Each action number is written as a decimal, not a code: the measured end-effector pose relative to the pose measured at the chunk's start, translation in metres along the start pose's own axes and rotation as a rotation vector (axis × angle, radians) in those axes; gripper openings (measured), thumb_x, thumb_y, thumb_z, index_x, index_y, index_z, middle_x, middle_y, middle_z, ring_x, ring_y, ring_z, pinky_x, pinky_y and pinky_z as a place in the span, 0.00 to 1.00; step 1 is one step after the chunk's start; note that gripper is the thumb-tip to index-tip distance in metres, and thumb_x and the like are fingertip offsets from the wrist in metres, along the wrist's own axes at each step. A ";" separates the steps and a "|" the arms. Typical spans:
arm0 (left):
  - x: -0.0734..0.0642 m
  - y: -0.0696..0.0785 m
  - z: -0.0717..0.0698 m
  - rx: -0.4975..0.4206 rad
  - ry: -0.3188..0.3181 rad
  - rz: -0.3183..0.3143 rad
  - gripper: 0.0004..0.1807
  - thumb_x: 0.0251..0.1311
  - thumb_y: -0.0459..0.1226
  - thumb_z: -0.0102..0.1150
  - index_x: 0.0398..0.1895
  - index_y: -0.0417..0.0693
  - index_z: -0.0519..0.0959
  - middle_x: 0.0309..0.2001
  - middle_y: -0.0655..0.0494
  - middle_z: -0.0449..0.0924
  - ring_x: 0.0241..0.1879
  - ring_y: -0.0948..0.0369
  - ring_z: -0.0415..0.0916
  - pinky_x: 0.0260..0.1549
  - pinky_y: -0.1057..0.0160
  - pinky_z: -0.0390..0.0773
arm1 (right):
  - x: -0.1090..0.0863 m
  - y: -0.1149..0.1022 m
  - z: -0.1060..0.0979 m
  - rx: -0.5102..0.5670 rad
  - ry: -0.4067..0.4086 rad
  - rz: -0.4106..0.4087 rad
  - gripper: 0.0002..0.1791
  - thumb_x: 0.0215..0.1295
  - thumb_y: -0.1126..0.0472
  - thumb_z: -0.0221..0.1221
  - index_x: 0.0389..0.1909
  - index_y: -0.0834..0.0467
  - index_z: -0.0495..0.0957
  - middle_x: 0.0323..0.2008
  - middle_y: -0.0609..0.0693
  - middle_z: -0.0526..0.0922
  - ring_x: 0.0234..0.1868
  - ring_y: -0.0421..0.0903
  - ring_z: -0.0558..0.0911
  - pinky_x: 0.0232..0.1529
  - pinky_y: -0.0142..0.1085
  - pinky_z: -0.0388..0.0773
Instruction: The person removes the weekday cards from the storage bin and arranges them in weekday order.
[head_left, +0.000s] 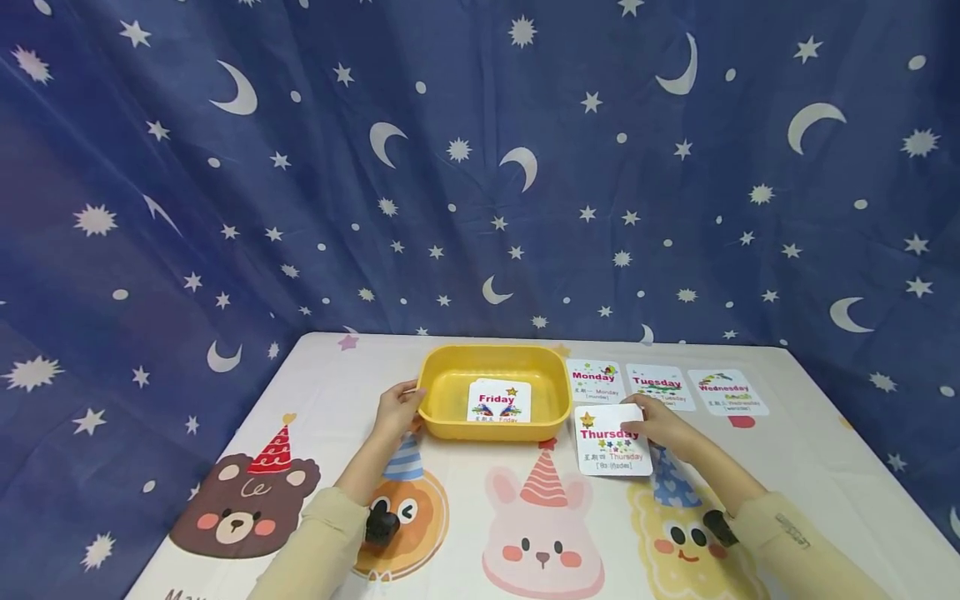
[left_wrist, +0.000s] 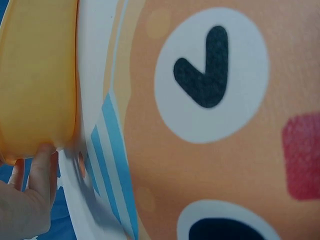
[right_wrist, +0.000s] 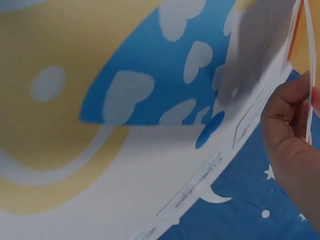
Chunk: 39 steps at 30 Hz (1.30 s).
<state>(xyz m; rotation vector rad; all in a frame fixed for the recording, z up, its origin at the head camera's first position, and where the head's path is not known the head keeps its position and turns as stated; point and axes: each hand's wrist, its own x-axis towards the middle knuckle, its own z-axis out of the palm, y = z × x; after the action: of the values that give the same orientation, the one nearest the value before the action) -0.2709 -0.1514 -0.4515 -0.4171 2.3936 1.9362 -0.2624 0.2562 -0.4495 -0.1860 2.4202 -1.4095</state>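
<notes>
I've got right hand [head_left: 663,427] pinching Thursday card [head_left: 611,454] at yellow tray [head_left: 491,432]'s 4 o'clock, left hand [head_left: 397,407] gripping tray's 9 o'clock rim; looks mid-layout, next move likely calls for flat release.

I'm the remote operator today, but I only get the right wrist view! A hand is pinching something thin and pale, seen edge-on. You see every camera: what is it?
Observer: The head view shows its face: it's the Thursday card, in the person's right hand.
Operator: Fun! And what is the left hand up to?
Observer: Its fingers touch the left end of a yellow plastic tub.
Operator: Is anything inside that?
Observer: Yes, the Friday card is in there, printed side showing.
</notes>
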 end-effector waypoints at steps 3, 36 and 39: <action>0.000 0.000 0.000 -0.002 -0.004 0.000 0.23 0.68 0.37 0.49 0.63 0.36 0.66 0.53 0.34 0.74 0.41 0.53 0.77 0.31 0.69 0.79 | 0.004 0.000 0.002 -0.004 0.006 0.036 0.20 0.64 0.69 0.53 0.54 0.73 0.63 0.38 0.57 0.81 0.31 0.41 0.79 0.29 0.33 0.78; -0.003 0.003 0.000 0.009 0.005 -0.010 0.22 0.68 0.37 0.50 0.62 0.36 0.68 0.51 0.35 0.74 0.29 0.61 0.75 0.28 0.68 0.80 | 0.019 0.014 0.018 -0.386 0.236 0.077 0.19 0.53 0.64 0.66 0.40 0.68 0.69 0.32 0.60 0.77 0.31 0.48 0.74 0.29 0.34 0.72; -0.002 0.002 0.000 0.005 0.006 -0.011 0.22 0.68 0.38 0.50 0.62 0.37 0.68 0.51 0.35 0.74 0.27 0.63 0.74 0.28 0.68 0.79 | 0.019 0.014 0.019 -0.394 0.219 0.047 0.19 0.54 0.64 0.66 0.39 0.67 0.67 0.29 0.57 0.76 0.29 0.47 0.72 0.27 0.32 0.69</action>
<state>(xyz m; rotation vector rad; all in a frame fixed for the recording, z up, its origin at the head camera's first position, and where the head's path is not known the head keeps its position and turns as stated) -0.2691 -0.1508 -0.4487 -0.4355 2.3944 1.9272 -0.2723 0.2424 -0.4746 -0.0683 2.8450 -0.9628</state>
